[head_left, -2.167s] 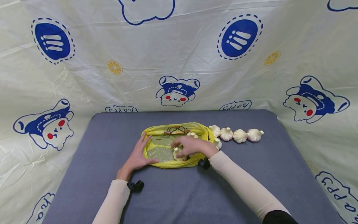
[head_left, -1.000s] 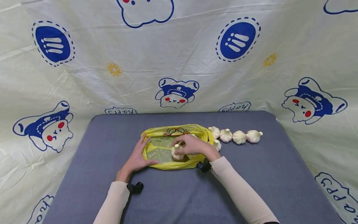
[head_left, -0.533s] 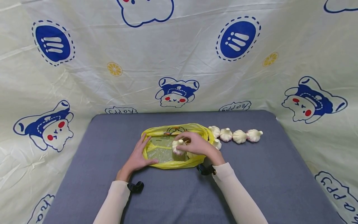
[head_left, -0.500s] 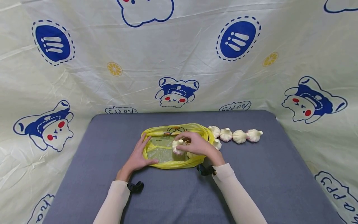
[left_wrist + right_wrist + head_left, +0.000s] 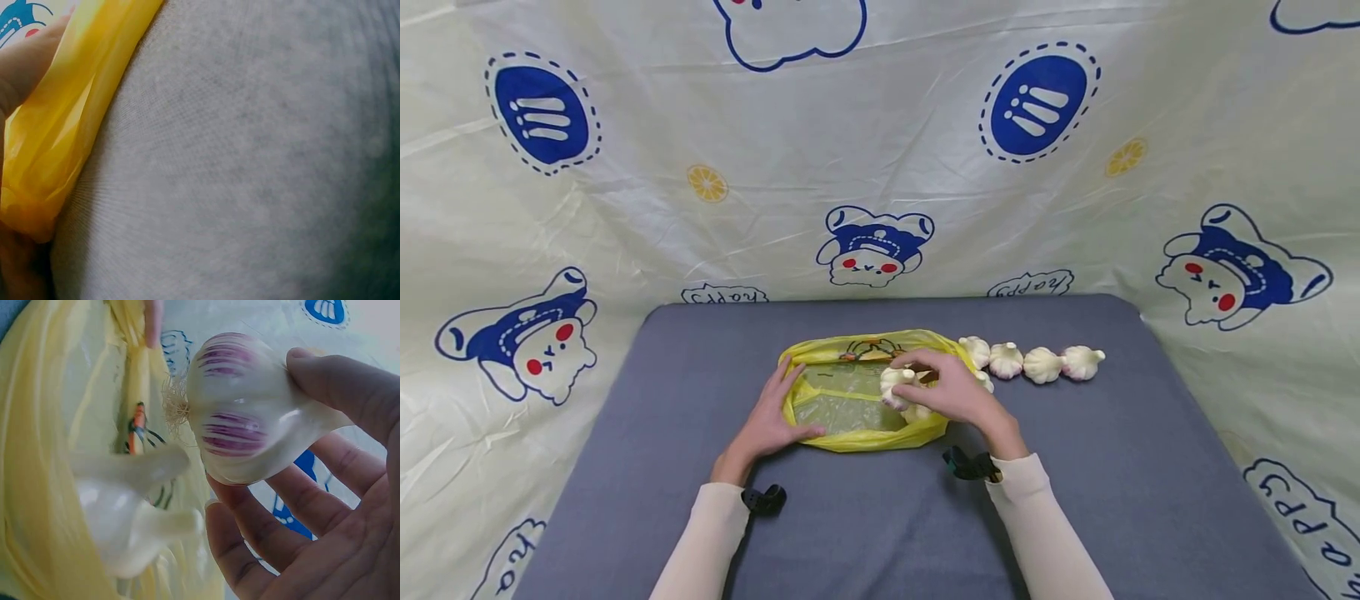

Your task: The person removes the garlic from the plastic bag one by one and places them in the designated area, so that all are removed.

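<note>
A yellow plastic bag lies with its mouth wide on the table. Along its left rim rests my left hand, fingers spread and nearly straight, thumb at the front edge; in the left wrist view a digit presses against the yellow film. My right hand pinches a garlic bulb between thumb and fingers above the right part of the bag. Purple streaks and dry roots show on this held bulb in the right wrist view. Below it, other white bulbs sit inside the bag, partly hidden.
Several garlic bulbs form a row on the grey-blue table, running right from the bag's back right corner. One more bulb stands by the bag's right side, partly covered by my right hand. A printed sheet hangs behind.
My right hand has lifted the garlic bulb from low in the bag and carried it up and rightward. My left hand stays in place on the rim.
</note>
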`<move>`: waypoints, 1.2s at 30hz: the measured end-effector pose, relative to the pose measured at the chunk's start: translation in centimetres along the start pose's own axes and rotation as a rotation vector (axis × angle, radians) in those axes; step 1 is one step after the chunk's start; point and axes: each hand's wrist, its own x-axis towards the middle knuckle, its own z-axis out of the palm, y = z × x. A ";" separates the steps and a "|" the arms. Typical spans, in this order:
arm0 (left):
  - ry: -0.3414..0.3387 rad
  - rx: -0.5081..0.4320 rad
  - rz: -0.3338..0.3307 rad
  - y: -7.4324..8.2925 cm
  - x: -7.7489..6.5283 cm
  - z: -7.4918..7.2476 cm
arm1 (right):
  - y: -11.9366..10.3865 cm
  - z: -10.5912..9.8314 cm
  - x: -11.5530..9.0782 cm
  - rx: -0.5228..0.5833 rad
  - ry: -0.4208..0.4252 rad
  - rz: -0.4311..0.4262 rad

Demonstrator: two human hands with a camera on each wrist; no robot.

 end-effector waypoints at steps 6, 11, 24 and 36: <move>0.005 0.003 0.006 -0.1 0.0 0.1 | 0.1 -1.6 -1.1 0.004 0.069 0.020; 0.001 -0.002 0.000 -0.1 0.0 0.2 | 0.5 -2.6 -1.9 0.023 0.118 0.028; -0.005 -0.005 -0.007 0.0 0.0 0.1 | 2.1 -4.6 -3.5 0.025 0.221 0.049; 0.001 0.008 0.000 -0.2 0.0 0.1 | 3.8 -6.0 -5.3 -0.006 0.301 0.072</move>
